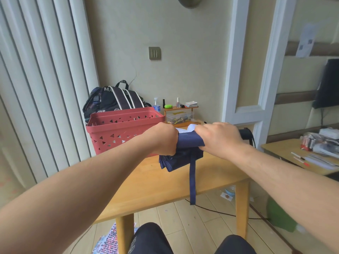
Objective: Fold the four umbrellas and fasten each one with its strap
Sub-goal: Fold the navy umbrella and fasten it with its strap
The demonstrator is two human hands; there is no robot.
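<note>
the navy umbrella (189,143) was held up just in front of the red basket (124,129), a little above the worktop (156,180), with both hands wrapped around it. the left hand (163,139) was curled tight round the canopy end on the side nearer the basket, and the right hand (220,138) gripped the cloth on the side away from the basket, towards the black handle (244,133) that poked out beyond its knuckles. between the two fists the fabric looked rolled fairly snug, but below them loose folds bunched down towards the worktop, and the strap (192,180) hung straight down, past the worktop's front edge, fastened to nothing. to my eye the step in hand was the gathering and twisting of the canopy, with the fastening yet to come. doing it well would probably mean turning the two fists against each other so the flaps wound one way round the shaft, tucking in the slack pleats under the left hand before reaching for the strap, and keeping one fist clamped on the roll while the other fetched the strap, or the cloth would likely spring loose. i could not tell from where i stood what kind of closure the strap carried. no other umbrellas were visible near the basket, and whether any lay inside it i could not tell.
</note>
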